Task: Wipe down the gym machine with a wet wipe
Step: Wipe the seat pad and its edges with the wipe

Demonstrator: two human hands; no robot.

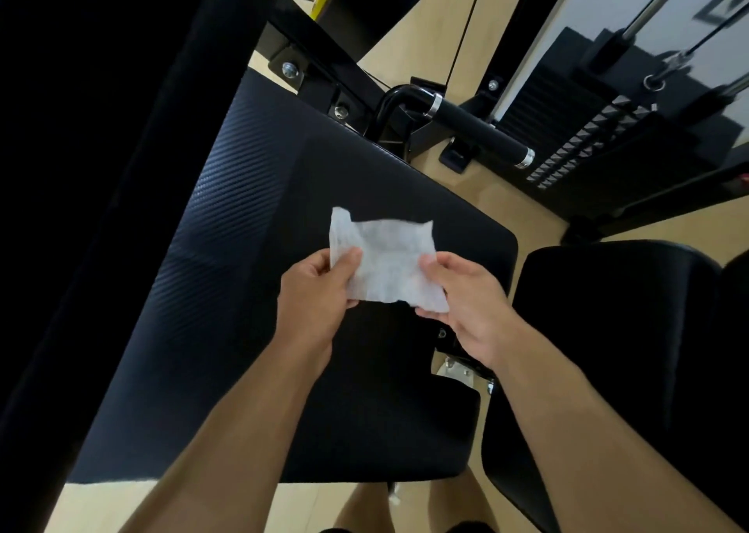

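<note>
L hand (312, 293) & R hand (466, 293) pinch wipe (385, 261) edges above seat pad (243, 249).

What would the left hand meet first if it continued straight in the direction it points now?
The left hand, holding the wipe with the right hand, points forward and up in the picture. It would probably meet the black seat pad lying under it, though depth is unclear.

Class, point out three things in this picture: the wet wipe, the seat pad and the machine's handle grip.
wet wipe (385, 263): head view, centre of the sheet.
seat pad (251, 249): head view, bare textured top.
handle grip (478, 129): head view, middle of the black grip.
</note>
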